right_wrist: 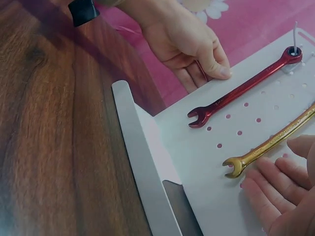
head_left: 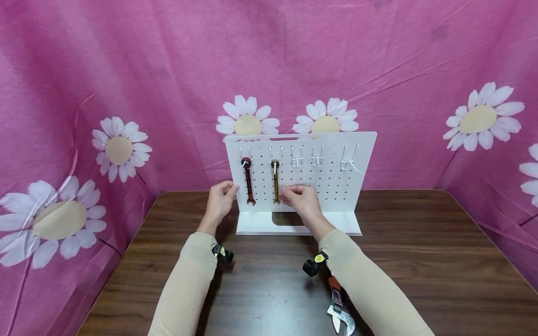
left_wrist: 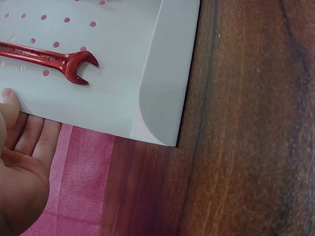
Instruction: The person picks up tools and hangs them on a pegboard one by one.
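A white pegboard (head_left: 308,186) stands upright on the table, with a red wrench (head_left: 248,182) and a gold wrench (head_left: 275,183) hanging from its hooks. Thumb in front and fingers behind, my left hand (head_left: 219,201) grips the board's left edge, beside the red wrench (right_wrist: 246,88). My right hand (head_left: 303,201) is just right of the gold wrench's lower end, nothing in its grasp. In the right wrist view its fingers (right_wrist: 266,189) are loosely extended close to the gold wrench (right_wrist: 268,142). The left wrist view shows the red wrench's open jaw end.
An adjustable wrench (head_left: 339,310) with an orange-marked handle lies on the wooden table (head_left: 269,275), partly behind my right forearm. More wire hooks (head_left: 317,156) are fixed along the board's upper right. Behind the table hangs a pink cloth (head_left: 180,93) with white flowers.
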Action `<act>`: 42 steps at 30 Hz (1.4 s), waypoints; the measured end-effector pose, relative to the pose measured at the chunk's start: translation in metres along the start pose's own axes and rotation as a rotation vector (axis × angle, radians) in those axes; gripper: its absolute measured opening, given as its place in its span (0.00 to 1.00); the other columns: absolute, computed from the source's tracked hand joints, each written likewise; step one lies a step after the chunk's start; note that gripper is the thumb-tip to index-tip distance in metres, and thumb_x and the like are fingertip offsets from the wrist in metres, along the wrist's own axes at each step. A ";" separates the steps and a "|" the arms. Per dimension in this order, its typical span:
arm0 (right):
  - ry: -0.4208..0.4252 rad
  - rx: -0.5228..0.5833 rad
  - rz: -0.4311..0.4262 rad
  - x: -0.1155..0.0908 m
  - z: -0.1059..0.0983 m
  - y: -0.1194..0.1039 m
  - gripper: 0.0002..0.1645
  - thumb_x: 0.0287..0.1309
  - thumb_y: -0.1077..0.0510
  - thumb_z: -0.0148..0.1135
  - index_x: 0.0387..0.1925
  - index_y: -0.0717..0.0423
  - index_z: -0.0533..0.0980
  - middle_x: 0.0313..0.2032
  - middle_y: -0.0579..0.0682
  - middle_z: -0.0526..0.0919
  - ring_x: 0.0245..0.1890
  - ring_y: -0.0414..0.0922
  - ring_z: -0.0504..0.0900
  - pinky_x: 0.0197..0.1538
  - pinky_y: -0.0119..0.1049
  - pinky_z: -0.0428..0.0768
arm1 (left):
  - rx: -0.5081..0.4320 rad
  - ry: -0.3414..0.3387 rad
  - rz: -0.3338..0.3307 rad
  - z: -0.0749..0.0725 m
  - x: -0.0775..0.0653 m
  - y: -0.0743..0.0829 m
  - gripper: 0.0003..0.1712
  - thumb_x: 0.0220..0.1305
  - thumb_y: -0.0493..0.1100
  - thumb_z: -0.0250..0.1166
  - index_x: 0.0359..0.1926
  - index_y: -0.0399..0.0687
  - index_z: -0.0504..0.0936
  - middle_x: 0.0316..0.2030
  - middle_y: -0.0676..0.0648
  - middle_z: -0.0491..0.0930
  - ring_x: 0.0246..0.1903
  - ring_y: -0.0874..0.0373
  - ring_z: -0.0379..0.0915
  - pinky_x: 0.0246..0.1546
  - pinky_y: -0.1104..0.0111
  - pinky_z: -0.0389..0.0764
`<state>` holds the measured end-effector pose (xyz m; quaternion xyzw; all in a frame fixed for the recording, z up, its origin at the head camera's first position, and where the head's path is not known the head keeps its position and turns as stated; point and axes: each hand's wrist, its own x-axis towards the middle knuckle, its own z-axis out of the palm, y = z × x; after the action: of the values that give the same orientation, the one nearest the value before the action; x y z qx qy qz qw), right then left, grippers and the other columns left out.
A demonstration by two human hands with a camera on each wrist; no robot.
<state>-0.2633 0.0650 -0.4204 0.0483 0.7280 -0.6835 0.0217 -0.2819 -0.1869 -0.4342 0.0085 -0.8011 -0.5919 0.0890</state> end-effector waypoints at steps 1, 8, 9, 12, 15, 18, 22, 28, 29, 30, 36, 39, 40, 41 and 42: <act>-0.005 0.004 -0.002 -0.001 -0.002 0.000 0.17 0.74 0.58 0.68 0.53 0.68 0.86 0.50 0.63 0.92 0.48 0.51 0.93 0.57 0.43 0.91 | 0.001 -0.001 -0.001 0.000 0.000 0.000 0.13 0.81 0.39 0.63 0.50 0.29 0.87 0.46 0.32 0.91 0.54 0.39 0.87 0.61 0.52 0.89; -0.026 0.012 -0.034 -0.013 -0.014 -0.002 0.18 0.75 0.58 0.68 0.58 0.67 0.84 0.54 0.65 0.90 0.53 0.55 0.92 0.61 0.48 0.90 | 0.004 0.003 -0.005 0.001 0.001 -0.001 0.13 0.81 0.39 0.63 0.50 0.30 0.87 0.46 0.32 0.91 0.53 0.43 0.88 0.61 0.52 0.88; -0.033 0.008 -0.037 -0.015 -0.016 -0.002 0.19 0.75 0.58 0.68 0.58 0.67 0.84 0.54 0.65 0.90 0.53 0.55 0.92 0.62 0.49 0.89 | 0.006 0.004 -0.007 0.001 0.001 -0.001 0.13 0.81 0.39 0.63 0.50 0.30 0.87 0.46 0.33 0.91 0.52 0.44 0.88 0.61 0.51 0.88; -0.056 -0.001 -0.055 -0.021 -0.022 -0.004 0.19 0.74 0.58 0.69 0.59 0.67 0.83 0.55 0.65 0.90 0.53 0.54 0.92 0.63 0.52 0.88 | 0.004 0.008 -0.010 0.002 0.001 -0.001 0.13 0.81 0.39 0.64 0.50 0.30 0.87 0.46 0.33 0.91 0.51 0.46 0.88 0.61 0.51 0.88; -0.086 -0.034 -0.079 -0.028 -0.031 -0.006 0.20 0.75 0.59 0.68 0.60 0.68 0.83 0.56 0.65 0.89 0.51 0.52 0.93 0.63 0.53 0.88 | 0.002 0.007 -0.008 0.002 0.001 -0.001 0.13 0.81 0.40 0.64 0.50 0.30 0.87 0.45 0.33 0.91 0.50 0.46 0.88 0.62 0.50 0.88; -0.111 -0.073 -0.084 -0.035 -0.041 -0.007 0.21 0.76 0.58 0.66 0.62 0.68 0.81 0.57 0.64 0.89 0.51 0.52 0.93 0.62 0.52 0.89 | 0.002 0.005 -0.004 0.002 0.001 -0.001 0.14 0.81 0.40 0.64 0.50 0.30 0.87 0.46 0.32 0.91 0.50 0.45 0.88 0.61 0.50 0.88; -0.153 -0.086 -0.092 -0.044 -0.053 -0.008 0.23 0.77 0.59 0.64 0.64 0.70 0.79 0.56 0.66 0.89 0.50 0.53 0.93 0.63 0.53 0.88 | 0.009 0.010 0.000 0.001 0.001 -0.001 0.13 0.81 0.39 0.64 0.49 0.30 0.87 0.45 0.33 0.91 0.50 0.45 0.89 0.60 0.51 0.89; -0.213 -0.123 -0.117 -0.062 -0.067 -0.007 0.23 0.78 0.59 0.63 0.65 0.70 0.78 0.56 0.66 0.89 0.43 0.39 0.93 0.63 0.51 0.88 | 0.027 0.008 0.005 0.000 0.000 -0.003 0.13 0.81 0.40 0.63 0.49 0.30 0.87 0.43 0.34 0.91 0.50 0.46 0.89 0.60 0.52 0.89; -0.220 -0.129 -0.126 -0.066 -0.069 -0.006 0.22 0.78 0.59 0.63 0.64 0.70 0.79 0.55 0.66 0.89 0.44 0.39 0.93 0.63 0.50 0.88 | 0.024 0.008 0.003 0.000 -0.001 -0.003 0.13 0.81 0.40 0.64 0.49 0.30 0.87 0.44 0.34 0.91 0.50 0.45 0.89 0.60 0.52 0.89; -0.224 -0.134 -0.134 -0.070 -0.072 -0.006 0.22 0.78 0.59 0.63 0.63 0.70 0.79 0.54 0.66 0.90 0.44 0.41 0.94 0.62 0.50 0.89 | 0.024 0.008 0.001 0.000 -0.001 -0.003 0.13 0.81 0.40 0.63 0.49 0.30 0.87 0.44 0.33 0.91 0.51 0.45 0.89 0.61 0.51 0.89; -0.228 -0.177 -0.206 -0.087 -0.085 -0.002 0.17 0.77 0.62 0.64 0.58 0.72 0.81 0.52 0.67 0.90 0.45 0.45 0.94 0.54 0.42 0.92 | 0.017 0.012 -0.007 0.000 0.000 -0.003 0.14 0.81 0.40 0.63 0.51 0.30 0.86 0.48 0.31 0.90 0.52 0.42 0.88 0.62 0.50 0.88; -0.224 -0.188 -0.222 -0.095 -0.094 0.000 0.17 0.77 0.63 0.64 0.57 0.72 0.81 0.51 0.67 0.91 0.43 0.39 0.93 0.53 0.40 0.92 | 0.018 0.011 -0.013 0.000 -0.001 -0.002 0.14 0.81 0.40 0.63 0.51 0.30 0.86 0.48 0.32 0.90 0.52 0.42 0.88 0.62 0.50 0.88; -0.224 -0.182 -0.223 -0.098 -0.097 0.000 0.17 0.77 0.63 0.64 0.57 0.73 0.81 0.51 0.68 0.90 0.42 0.37 0.92 0.53 0.39 0.92 | 0.015 0.009 -0.014 0.000 -0.001 -0.002 0.14 0.81 0.40 0.63 0.51 0.30 0.86 0.48 0.32 0.90 0.52 0.43 0.88 0.62 0.50 0.88; -0.223 -0.177 -0.225 -0.101 -0.100 0.001 0.17 0.76 0.63 0.64 0.57 0.73 0.81 0.51 0.68 0.90 0.42 0.37 0.93 0.53 0.39 0.92 | 0.015 0.008 -0.016 0.000 -0.001 -0.002 0.14 0.81 0.40 0.63 0.51 0.31 0.86 0.48 0.32 0.90 0.51 0.43 0.88 0.62 0.50 0.88; -0.220 -0.173 -0.226 -0.104 -0.103 0.002 0.17 0.76 0.64 0.64 0.57 0.74 0.81 0.51 0.69 0.90 0.42 0.38 0.93 0.53 0.38 0.92 | 0.016 0.006 -0.018 0.001 -0.001 -0.002 0.14 0.81 0.40 0.63 0.51 0.31 0.86 0.48 0.32 0.90 0.51 0.44 0.88 0.62 0.51 0.88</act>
<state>-0.1566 0.1632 -0.4059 -0.1110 0.7782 -0.6175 0.0284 -0.2812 -0.1867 -0.4362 0.0181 -0.8054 -0.5862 0.0862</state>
